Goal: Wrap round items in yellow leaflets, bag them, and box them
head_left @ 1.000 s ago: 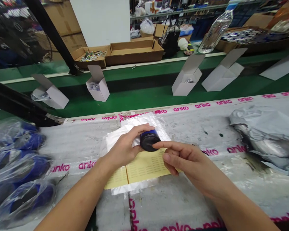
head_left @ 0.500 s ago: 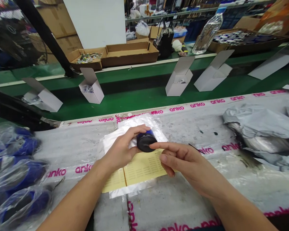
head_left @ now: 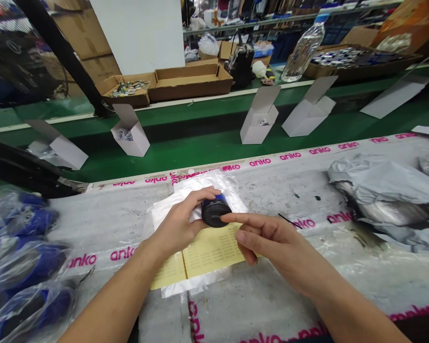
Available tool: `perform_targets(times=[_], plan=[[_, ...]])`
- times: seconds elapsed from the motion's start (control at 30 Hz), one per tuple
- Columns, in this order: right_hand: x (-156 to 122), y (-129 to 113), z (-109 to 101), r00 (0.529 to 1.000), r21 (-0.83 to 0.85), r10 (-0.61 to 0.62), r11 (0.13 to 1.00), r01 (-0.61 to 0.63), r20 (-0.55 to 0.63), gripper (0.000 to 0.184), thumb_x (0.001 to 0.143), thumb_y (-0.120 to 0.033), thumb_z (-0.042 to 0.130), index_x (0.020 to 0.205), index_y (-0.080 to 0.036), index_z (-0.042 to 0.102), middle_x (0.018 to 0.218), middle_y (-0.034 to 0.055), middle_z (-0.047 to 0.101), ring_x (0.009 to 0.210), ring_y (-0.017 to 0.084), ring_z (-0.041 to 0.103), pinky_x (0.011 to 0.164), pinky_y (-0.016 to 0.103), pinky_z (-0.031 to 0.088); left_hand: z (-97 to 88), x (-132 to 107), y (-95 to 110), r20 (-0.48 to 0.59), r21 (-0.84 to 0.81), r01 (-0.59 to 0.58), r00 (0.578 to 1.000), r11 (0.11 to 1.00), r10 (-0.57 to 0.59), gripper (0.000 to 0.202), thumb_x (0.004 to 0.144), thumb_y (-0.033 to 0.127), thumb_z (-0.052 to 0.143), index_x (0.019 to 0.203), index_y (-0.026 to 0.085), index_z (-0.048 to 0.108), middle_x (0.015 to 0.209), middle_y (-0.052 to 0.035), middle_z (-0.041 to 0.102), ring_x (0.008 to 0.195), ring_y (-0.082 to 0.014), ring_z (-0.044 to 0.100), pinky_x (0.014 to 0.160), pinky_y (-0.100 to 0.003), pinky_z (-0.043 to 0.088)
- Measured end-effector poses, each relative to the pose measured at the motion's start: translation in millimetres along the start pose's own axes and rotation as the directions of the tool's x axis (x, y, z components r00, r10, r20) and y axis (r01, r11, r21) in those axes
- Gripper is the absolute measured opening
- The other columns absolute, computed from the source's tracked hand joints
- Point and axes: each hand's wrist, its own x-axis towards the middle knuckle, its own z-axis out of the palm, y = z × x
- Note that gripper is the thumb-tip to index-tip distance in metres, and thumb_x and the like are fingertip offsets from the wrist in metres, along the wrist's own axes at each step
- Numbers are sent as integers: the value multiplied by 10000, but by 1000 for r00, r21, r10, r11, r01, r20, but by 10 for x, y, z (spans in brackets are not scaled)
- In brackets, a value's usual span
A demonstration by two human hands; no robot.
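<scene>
My left hand (head_left: 183, 220) is closed around a blue cylinder with a black end (head_left: 215, 213), which is tilted so the black end faces me. The index finger of my right hand (head_left: 268, 236) is stretched out, its tip touching the black end near the rim. The other fingers of that hand are loosely bent and show nothing held. Below the cylinder lies a yellow sheet of printed labels (head_left: 210, 247), on top of white plastic bags (head_left: 227, 183).
Plastic-wrapped blue items (head_left: 28, 267) lie at left. A torn grey plastic bag (head_left: 372, 176) is at right. White boxes with raised flaps, such as this white box (head_left: 258, 126), stand along the green belt (head_left: 186, 145). Behind are a cardboard tray (head_left: 191, 88) and a water bottle (head_left: 302, 52).
The view has shifted slightly. Both hands keep nearly the same pose, with the right index fingertip still on the cylinder's black end.
</scene>
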Motion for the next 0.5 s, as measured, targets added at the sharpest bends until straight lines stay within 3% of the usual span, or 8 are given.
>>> perform_targets(times=[0.5], plan=[[-42, -33, 34, 999, -59, 15, 998, -18, -44, 575, 831, -543, 717, 1274, -177, 690, 573, -23, 570, 580, 145, 515, 592, 290, 401, -1, 0, 2, -3, 6, 13, 1000, 1000, -13, 447, 885, 101, 690, 1246, 314, 534, 1423, -65, 590, 1358, -233, 547, 1168, -504, 425]])
